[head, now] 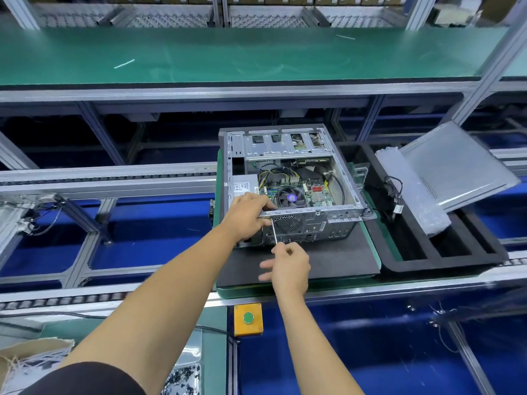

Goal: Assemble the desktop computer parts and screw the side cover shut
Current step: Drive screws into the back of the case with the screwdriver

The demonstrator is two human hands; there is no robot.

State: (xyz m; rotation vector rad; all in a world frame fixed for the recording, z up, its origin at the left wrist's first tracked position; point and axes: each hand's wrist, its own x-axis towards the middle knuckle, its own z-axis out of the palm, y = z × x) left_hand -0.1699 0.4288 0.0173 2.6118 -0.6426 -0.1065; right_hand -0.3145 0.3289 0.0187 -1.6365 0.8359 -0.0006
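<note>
At the centre of the view, an open desktop computer case [293,178] lies on its side on a dark mat [328,260], its motherboard, fan and cables exposed. The left hand [246,213] curls over the case's near rim at about 9 o'clock, gripping the metal edge. The right hand [289,265], just below at 6 o'clock, pinches the handle of a thin screwdriver [274,230] between thumb and forefinger, other fingers loosely spread; the shaft points up at the rear panel. At 3 o'clock, a black foam tray [445,260] sits just beside the mat, holding a bagged part [410,192] and the grey side cover [459,163], which leans tilted against the tray's far edge, off the case. A loose cable [395,192] lies between case and bag. At 6 o'clock, near the table edge, stands a yellow box with a green button [248,319]. Bags of small parts [182,377] sit at 7 o'clock. Roller rails [85,181] run left at 9 o'clock. A green shelf [228,55] spans 12 o'clock.
</note>
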